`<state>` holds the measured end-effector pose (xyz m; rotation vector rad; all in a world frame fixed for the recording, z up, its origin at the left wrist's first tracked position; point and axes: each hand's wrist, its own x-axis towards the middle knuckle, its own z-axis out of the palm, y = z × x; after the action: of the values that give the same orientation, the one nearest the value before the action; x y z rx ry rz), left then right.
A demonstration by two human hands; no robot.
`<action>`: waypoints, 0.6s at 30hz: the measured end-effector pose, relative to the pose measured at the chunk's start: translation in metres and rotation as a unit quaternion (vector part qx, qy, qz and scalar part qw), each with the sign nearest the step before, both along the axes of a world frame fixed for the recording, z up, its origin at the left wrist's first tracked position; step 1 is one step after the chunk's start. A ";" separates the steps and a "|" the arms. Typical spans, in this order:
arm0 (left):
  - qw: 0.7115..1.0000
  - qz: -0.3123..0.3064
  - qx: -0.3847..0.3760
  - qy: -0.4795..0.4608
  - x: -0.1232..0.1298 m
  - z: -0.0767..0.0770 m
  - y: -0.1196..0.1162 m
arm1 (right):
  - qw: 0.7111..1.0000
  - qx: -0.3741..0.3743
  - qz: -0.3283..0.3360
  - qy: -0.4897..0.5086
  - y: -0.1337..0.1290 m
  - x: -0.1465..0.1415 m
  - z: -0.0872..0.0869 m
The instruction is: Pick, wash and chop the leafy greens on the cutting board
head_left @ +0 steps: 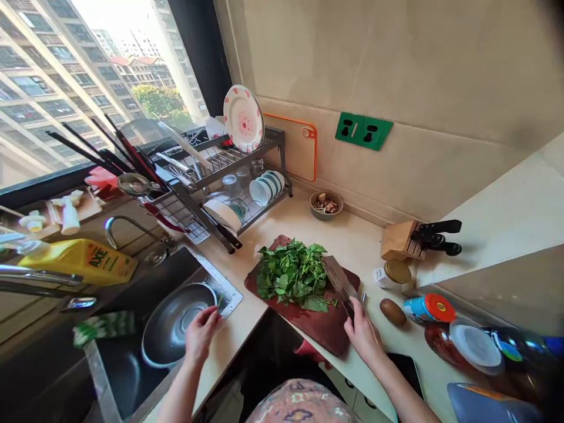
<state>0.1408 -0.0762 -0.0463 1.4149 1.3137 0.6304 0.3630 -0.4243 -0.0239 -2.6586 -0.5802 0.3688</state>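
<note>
My right hand is wrapped round the handle of a kitchen knife. Its broad blade lies at the right side of a heap of leafy greens, over a dark red cutting board. My left hand is pinched on a small green stem piece, near the sink's right edge. Below and beside that hand, a dark metal pan sits in the sink.
Behind the sink stands a dish rack with plates, bowls and glasses. A bowl of food pieces is near the wall. To the right are a knife block, an egg and several jars. A yellow detergent bottle lies at left.
</note>
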 end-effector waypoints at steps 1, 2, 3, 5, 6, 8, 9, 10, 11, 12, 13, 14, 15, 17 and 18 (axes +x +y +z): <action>0.999 -0.047 0.006 -0.009 0.016 0.003 -0.019 | 0.999 0.040 -0.015 -0.007 -0.005 0.001 0.003; 0.995 -0.100 0.025 0.000 0.032 0.007 -0.039 | 0.997 0.077 -0.027 -0.008 -0.011 0.002 0.007; 0.985 -0.164 0.058 0.018 0.049 0.010 -0.060 | 0.993 0.109 -0.036 0.001 -0.019 0.001 0.011; 0.940 -0.307 0.144 0.048 0.083 0.014 -0.103 | 0.986 0.155 -0.046 0.046 -0.037 -0.003 0.020; 0.909 -0.368 0.183 0.062 0.099 0.016 -0.123 | 0.981 0.167 -0.049 0.083 -0.046 -0.008 0.025; 0.846 -0.463 0.244 0.102 0.125 0.015 -0.156 | 0.969 0.175 -0.060 0.163 -0.064 -0.020 0.032; 0.818 -0.493 0.268 0.126 0.135 0.014 -0.168 | 0.964 0.170 -0.061 0.194 -0.072 -0.028 0.035; 0.795 -0.514 0.288 0.147 0.142 0.013 -0.176 | 0.962 0.164 -0.058 0.212 -0.080 -0.036 0.036; 0.777 -0.526 0.305 0.163 0.147 0.012 -0.182 | 0.962 0.158 -0.049 0.218 -0.086 -0.043 0.037; 0.764 -0.533 0.318 0.173 0.149 0.010 -0.185 | 0.964 0.152 -0.038 0.214 -0.092 -0.050 0.037; 0.756 -0.537 0.329 0.177 0.149 0.010 -0.185 | 0.968 0.144 -0.025 0.204 -0.097 -0.057 0.036; 0.752 -0.539 0.337 0.177 0.147 0.009 -0.184 | 0.972 0.135 -0.013 0.193 -0.101 -0.062 0.034; 0.748 -0.539 0.343 0.178 0.145 0.009 -0.182 | 0.975 0.127 -0.004 0.183 -0.104 -0.067 0.032; 0.740 -0.544 0.347 0.189 0.139 0.008 -0.177 | 0.979 0.108 0.010 0.173 -0.108 -0.074 0.027; 0.736 -0.547 0.347 0.198 0.137 0.008 -0.175 | 0.980 0.097 0.017 0.171 -0.108 -0.076 0.024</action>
<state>0.2776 -0.2509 -0.0383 2.6885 0.2583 -0.0582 0.2871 -0.5322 -0.0003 -2.3296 -0.5231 0.7217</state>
